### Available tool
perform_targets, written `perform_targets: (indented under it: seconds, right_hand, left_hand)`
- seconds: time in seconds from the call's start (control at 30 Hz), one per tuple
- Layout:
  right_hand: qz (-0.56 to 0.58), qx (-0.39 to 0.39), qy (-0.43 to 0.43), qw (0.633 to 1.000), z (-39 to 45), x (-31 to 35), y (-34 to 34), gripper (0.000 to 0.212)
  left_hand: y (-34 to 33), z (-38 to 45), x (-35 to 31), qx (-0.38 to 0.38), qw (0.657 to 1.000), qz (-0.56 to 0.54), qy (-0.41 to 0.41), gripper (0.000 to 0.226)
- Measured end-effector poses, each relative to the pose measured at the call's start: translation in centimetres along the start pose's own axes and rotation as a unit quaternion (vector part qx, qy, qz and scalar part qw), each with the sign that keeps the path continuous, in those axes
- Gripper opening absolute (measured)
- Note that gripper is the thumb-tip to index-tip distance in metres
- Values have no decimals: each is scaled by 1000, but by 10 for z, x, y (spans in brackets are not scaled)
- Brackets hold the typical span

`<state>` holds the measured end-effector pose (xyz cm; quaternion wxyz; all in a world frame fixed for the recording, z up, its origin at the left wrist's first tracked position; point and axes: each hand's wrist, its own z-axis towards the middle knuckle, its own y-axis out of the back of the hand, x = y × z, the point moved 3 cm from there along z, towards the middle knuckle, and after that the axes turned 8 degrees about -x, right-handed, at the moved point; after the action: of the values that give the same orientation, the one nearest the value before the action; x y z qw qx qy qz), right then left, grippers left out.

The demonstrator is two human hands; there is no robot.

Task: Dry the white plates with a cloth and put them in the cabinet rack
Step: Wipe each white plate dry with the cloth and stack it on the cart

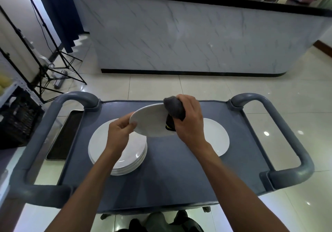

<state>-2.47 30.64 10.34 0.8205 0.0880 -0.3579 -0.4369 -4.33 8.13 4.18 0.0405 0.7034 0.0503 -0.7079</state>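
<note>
From the head view, the left hand (119, 131) pinches the rim of a tilted white plate (150, 119) above the grey cart (179, 169). The right hand (188, 118) grips a dark cloth (173, 107) against the plate's far edge. A stack of plates (125, 156) sits below left, with another plate (218, 138) on the right.

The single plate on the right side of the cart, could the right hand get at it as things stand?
Probably not right away. The right hand is full, gripping the grey cloth against the held plate. The single plate lies just beside it with nothing on top, so the way is free once the cloth is dropped.
</note>
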Motion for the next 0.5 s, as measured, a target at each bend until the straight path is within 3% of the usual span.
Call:
perform_targets:
  seconds: [0.17, 0.23, 0.33, 0.43, 0.5]
  right_hand:
    - [28, -67, 7, 997, 8, -21, 12, 41]
    - [34, -82, 19, 996, 11, -27, 14, 37]
    - [41, -75, 36, 996, 14, -32, 18, 36]
    - [60, -53, 50, 996, 14, -35, 22, 38]
    - [69, -37, 56, 995, 12, -37, 24, 40]
  left_hand:
    - [-3, -10, 6, -119, 983, -43, 134, 21]
    - [-13, -14, 7, -100, 967, -57, 227, 34]
    - [-37, -15, 2, -12, 928, -134, 346, 66]
    - [-59, -11, -9, 10, 905, -194, 379, 81]
    - [-71, -9, -14, -15, 900, -204, 385, 74]
